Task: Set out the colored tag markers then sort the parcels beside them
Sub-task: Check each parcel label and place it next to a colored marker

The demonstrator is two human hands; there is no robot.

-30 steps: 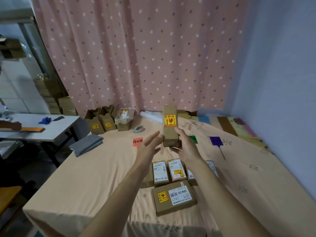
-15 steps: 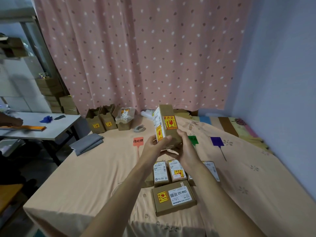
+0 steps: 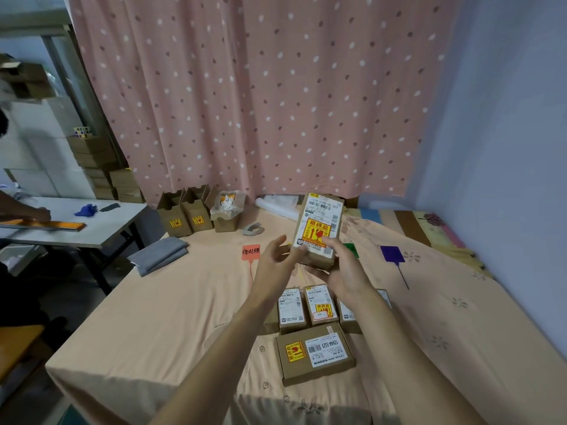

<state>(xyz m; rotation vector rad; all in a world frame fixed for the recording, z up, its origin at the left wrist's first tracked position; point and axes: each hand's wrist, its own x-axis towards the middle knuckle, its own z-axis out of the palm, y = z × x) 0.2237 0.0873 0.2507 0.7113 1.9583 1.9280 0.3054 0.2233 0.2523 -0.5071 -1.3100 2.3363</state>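
1. Hands meet above the peach floral bedsheet (image 3: 171,302); the right hand (image 3: 343,271) has its grip closed around the lower end of a tall brown cardboard parcel (image 3: 319,228), held upright and slightly tilted, its white shipping label and yellow-red fragile sticker facing the camera.
2. The left hand (image 3: 273,262) sits at the parcel's lower left edge, fingers spread and loosely open; whether it touches the box is unclear.
3. On the sheet beyond lie an orange tag marker with handwriting (image 3: 251,252), a green tag marker (image 3: 352,250) partly hidden behind the right hand, and a purple tag marker (image 3: 391,253).
4. Below the hands, small labelled parcels (image 3: 320,305) lie in a row, with a flat brown labelled box (image 3: 316,352) nearest the camera.
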